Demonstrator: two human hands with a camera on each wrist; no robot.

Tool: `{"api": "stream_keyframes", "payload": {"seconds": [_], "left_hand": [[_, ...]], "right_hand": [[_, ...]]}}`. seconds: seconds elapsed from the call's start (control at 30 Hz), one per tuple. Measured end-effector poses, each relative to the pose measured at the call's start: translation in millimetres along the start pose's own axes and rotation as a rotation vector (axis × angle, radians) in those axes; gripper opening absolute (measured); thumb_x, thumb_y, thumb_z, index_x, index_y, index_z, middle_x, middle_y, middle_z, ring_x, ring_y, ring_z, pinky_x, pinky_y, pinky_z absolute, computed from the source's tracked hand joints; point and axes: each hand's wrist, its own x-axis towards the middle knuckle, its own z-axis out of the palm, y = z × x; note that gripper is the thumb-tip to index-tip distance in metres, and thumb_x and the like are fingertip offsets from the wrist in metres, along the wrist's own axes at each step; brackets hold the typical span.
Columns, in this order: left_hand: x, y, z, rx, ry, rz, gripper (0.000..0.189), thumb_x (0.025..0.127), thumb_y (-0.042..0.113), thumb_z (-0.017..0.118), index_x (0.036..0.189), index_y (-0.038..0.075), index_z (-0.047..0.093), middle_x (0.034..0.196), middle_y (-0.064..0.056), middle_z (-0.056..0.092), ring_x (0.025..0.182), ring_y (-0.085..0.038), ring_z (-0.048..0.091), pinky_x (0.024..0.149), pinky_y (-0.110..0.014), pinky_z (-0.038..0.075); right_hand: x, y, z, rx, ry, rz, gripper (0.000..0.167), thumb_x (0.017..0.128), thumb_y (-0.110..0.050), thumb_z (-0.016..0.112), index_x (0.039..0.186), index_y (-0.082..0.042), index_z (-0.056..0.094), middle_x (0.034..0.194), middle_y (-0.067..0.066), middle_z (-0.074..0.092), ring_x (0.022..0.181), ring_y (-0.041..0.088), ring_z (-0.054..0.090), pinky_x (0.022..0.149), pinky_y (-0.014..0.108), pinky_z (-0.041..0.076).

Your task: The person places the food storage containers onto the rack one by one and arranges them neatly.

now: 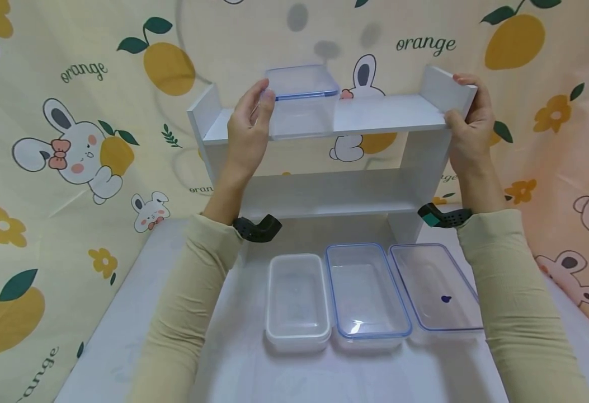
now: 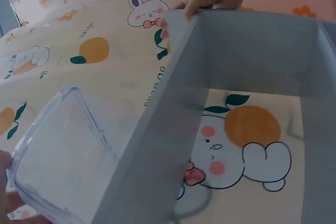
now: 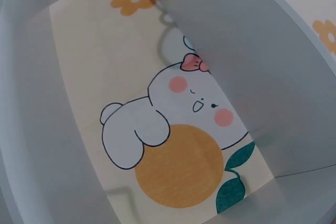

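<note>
A clear food container with a blue-edged lid (image 1: 301, 115) sits at the front of the white shelf unit's top board (image 1: 385, 115), left of its middle. My left hand (image 1: 249, 131) holds this container by its left end, and fingertips (image 2: 13, 203) show against its edge in the left wrist view. My right hand (image 1: 471, 123) grips the raised right side panel (image 1: 442, 89), thumb in front and fingers over the top. The right wrist view shows the unit's inside, with neither hand visible.
Three more clear containers stand in a row on the white table before the unit: one with a whitish lid (image 1: 298, 296), one blue-rimmed (image 1: 367, 291), and another blue-rimmed (image 1: 430, 285) partly behind my right sleeve. A patterned cloth (image 1: 98, 207) hangs behind.
</note>
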Motion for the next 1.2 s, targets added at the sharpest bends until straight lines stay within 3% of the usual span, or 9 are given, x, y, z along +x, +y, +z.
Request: {"api": "stream_keyframes", "payload": {"seconds": [0.17,0.4,0.77,0.97,1.2], "left_hand": [[0.5,-4.1,16.3,-0.001,-0.038,0.022,0.049,0.101,0.025,0.048,0.146,0.009,0.039,0.156,-0.005,0.033,0.146,-0.011,0.031,0.121,-0.021,0.027],[1.3,-7.6,40.9,0.007,-0.029,0.100,0.047,0.101,0.026,0.048,0.145,0.011,0.042,0.143,-0.009,0.036,0.139,-0.015,0.036,0.120,-0.026,0.029],[0.5,-1.7,78.0,0.108,-0.107,0.102,0.054,0.102,0.029,0.047,0.151,0.016,0.029,0.146,-0.008,0.041,0.141,-0.017,0.037,0.119,-0.026,0.031],[-1.2,2.2,98.7,0.158,-0.177,0.104,0.059,0.102,0.031,0.045,0.154,0.015,0.021,0.158,-0.006,0.030,0.148,-0.013,0.028,0.122,-0.018,0.022],[-3.8,2.3,106.3,0.235,-0.254,0.154,0.063,0.102,0.030,0.044,0.154,0.009,0.015,0.164,-0.002,0.013,0.153,-0.011,0.011,0.123,-0.015,0.009]], "right_hand": [[0.5,-1,0,-0.001,0.002,-0.002,0.044,0.086,0.019,0.045,0.113,-0.012,0.058,0.136,0.003,0.048,0.126,0.021,0.039,0.118,0.036,0.031],[0.0,-1,0,0.008,0.003,-0.004,0.044,0.086,0.019,0.044,0.113,-0.012,0.058,0.134,0.002,0.050,0.125,0.021,0.040,0.118,0.035,0.032],[0.9,0,-1,0.012,0.008,-0.009,0.044,0.085,0.020,0.045,0.113,-0.012,0.058,0.135,0.004,0.050,0.125,0.022,0.041,0.118,0.037,0.032],[0.3,-1,-1,0.038,0.003,-0.008,0.043,0.086,0.020,0.045,0.112,-0.011,0.058,0.133,0.003,0.051,0.124,0.022,0.041,0.118,0.040,0.034],[-0.3,-1,0,0.063,-0.004,-0.005,0.043,0.086,0.021,0.045,0.113,-0.010,0.058,0.133,0.004,0.051,0.127,0.022,0.041,0.118,0.037,0.036]]}}
